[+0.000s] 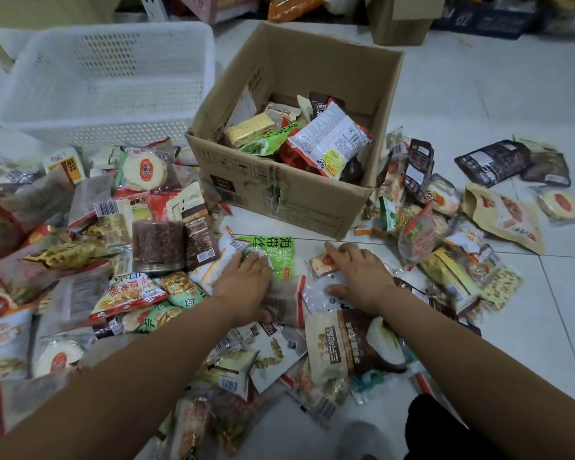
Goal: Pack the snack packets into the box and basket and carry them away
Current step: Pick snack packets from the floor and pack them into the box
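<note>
1. The floor (478, 94) was pale glossy tile with thin dark grout lines.
2. A brown carton (402, 24) stood at the far edge, just beside a dark crate (478, 19).
3. Light fell soft and even.

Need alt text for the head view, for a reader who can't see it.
A person's left hand and right hand rest on colourful snack packets strewn over a white tiled floor. Behind them an open brown cardboard box is partly filled with packets; a white perforated plastic basket to its left looks empty.
</note>
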